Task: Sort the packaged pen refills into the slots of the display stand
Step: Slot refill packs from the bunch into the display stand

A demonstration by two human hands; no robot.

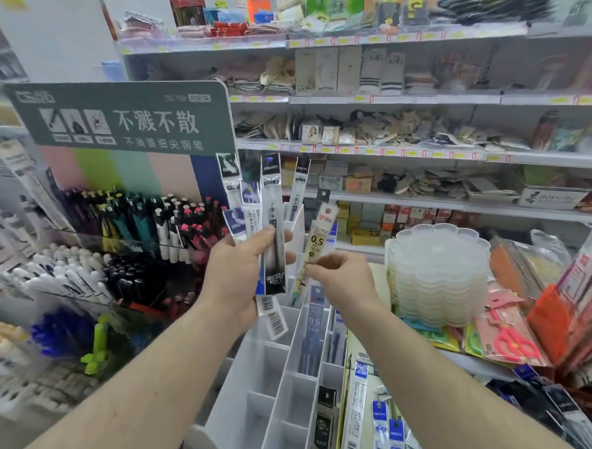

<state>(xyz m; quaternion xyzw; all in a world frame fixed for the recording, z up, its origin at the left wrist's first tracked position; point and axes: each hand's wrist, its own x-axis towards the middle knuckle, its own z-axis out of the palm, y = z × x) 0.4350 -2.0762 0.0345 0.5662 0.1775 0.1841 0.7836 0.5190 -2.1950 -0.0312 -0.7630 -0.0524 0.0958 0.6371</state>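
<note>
The shop scene was bright and evenly lit, with soft white light that seemed to come from overhead and left almost no hard shadows. Faint shade lay inside the white stand [266,377] slots. The wide lens bent the shelves [431,104] into curves and stretched both forearms toward the bottom corners. The centre was fairly sharp: the "0.5" on the refill pack [317,241] could be read, as could the big characters on the grey sign [122,115]. The left edge and the pens [143,226] were smeared by blur. The top shelf goods were soft and washed out.
</note>
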